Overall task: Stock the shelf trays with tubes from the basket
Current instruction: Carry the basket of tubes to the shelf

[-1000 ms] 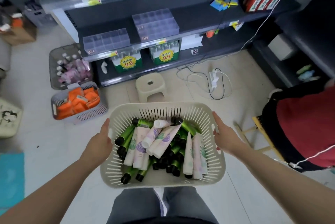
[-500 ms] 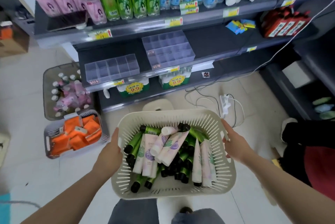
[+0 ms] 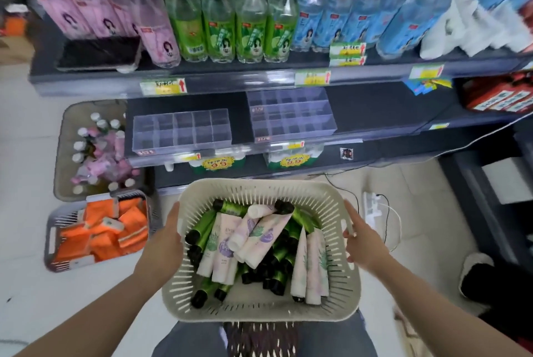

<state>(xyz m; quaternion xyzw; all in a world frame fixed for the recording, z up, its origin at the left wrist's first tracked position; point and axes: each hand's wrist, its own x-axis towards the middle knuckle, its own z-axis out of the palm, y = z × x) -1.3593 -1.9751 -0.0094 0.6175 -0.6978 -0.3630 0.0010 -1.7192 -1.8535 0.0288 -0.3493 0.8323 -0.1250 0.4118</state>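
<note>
- Green and white plastic tubes (image 3: 253, 244) heaped loose inside cream slotted plastic basket (image 3: 259, 187), none in trays yet.
- Gripped at opposite rims by left hand (image 3: 165, 241) and right hand (image 3: 364, 242), to hold load level.
- Clear divided plastic trays (image 3: 181, 133) unfilled on dark shelf (image 3: 375, 108), just ahead.

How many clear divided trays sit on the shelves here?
2, both on the middle shelf: left tray near its left end, right tray apart to its right. None seems hidden.

Both arms reach forward, slightly bent; the left hand (image 3: 165, 241) and right hand (image 3: 364, 244) grip opposite basket (image 3: 259, 187) sides
</note>
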